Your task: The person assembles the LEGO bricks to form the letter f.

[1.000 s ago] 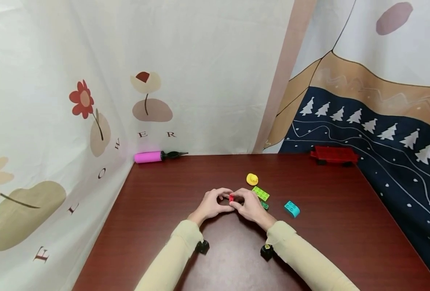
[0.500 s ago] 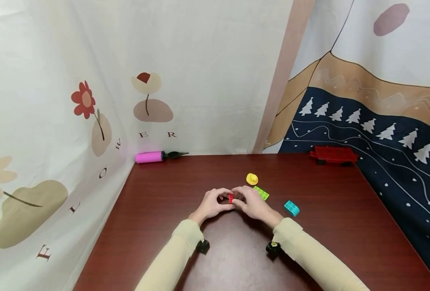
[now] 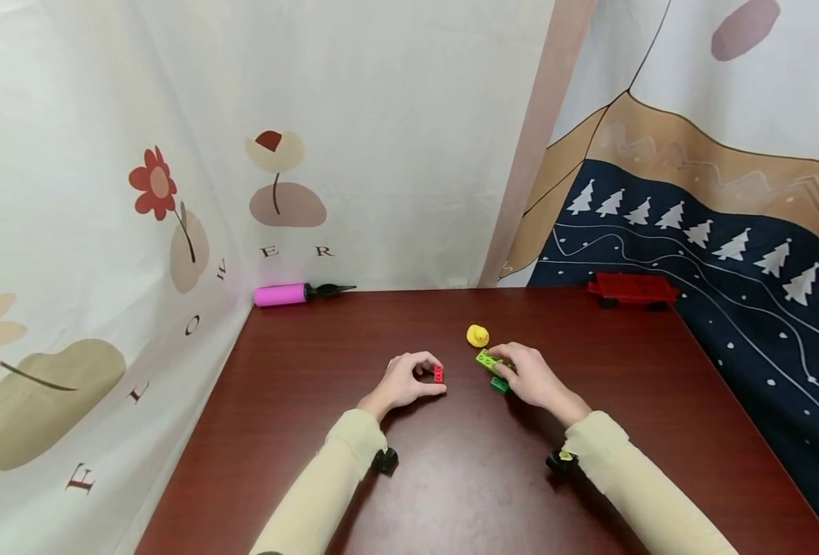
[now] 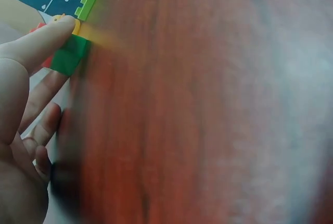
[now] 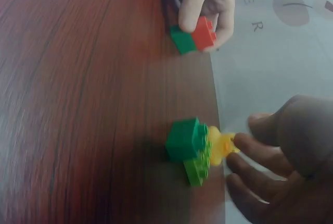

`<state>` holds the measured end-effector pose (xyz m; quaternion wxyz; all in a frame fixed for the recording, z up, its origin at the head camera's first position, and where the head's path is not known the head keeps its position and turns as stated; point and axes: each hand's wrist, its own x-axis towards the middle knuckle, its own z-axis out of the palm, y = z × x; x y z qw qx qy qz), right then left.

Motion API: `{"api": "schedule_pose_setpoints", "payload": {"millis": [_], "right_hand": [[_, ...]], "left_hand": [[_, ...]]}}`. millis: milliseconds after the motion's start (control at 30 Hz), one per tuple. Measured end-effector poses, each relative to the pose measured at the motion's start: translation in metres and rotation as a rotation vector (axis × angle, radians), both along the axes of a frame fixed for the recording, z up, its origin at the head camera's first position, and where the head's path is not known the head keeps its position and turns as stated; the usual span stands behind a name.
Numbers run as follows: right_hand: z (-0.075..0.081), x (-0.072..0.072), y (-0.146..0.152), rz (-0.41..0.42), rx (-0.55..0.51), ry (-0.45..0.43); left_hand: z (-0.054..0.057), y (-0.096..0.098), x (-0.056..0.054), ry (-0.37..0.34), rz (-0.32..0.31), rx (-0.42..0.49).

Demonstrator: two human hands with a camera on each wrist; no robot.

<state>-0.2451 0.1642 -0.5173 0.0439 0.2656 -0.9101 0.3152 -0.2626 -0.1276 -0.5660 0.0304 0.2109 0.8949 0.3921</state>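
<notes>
My left hand (image 3: 405,381) pinches a red toy brick (image 3: 438,374) between thumb and fingers above the table. A green brick (image 5: 182,40) is joined to the red one, as the right wrist view shows. With spread, lightly bent fingers, my right hand (image 3: 537,379) hovers at a long lime-green brick (image 3: 485,359), its fingertips overlapping that brick in the head view. A darker green brick (image 3: 498,385) lies just nearer than the lime one. Beyond them sits a yellow rubber duck (image 3: 478,336). Nothing shows between the right fingers and thumb in the right wrist view.
At the back left of the brown table (image 3: 312,347) lies a pink hand pump (image 3: 280,295). A red toy wagon (image 3: 632,289) stands at the back right corner. Printed cloths (image 3: 395,154) hang behind and beside the table.
My right hand has left the red brick and moved right to the lime-green brick, uncovering the darker green one. The blue brick is now hidden behind it. My left hand stays with the red brick.
</notes>
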Motion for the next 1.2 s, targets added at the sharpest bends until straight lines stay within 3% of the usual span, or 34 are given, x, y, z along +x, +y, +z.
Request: {"api": "schedule_pose_setpoints", "payload": {"millis": [167, 533, 900, 1200], "right_hand": [[-0.001, 0.003, 0.009, 0.054, 0.085, -0.033], [-0.011, 0.010, 0.011, 0.083, 0.030, -0.141], [-0.012, -0.005, 0.009, -0.058, 0.014, -0.045], [-0.017, -0.026, 0.000, -0.101, 0.096, -0.098]], "left_hand": [[0.003, 0.000, 0.000, -0.034, 0.018, 0.014], [-0.003, -0.001, -0.001, -0.034, 0.006, 0.058], [-0.004, -0.001, 0.000, -0.023, 0.010, 0.063], [-0.003, -0.001, 0.002, -0.021, 0.018, 0.059]]}}
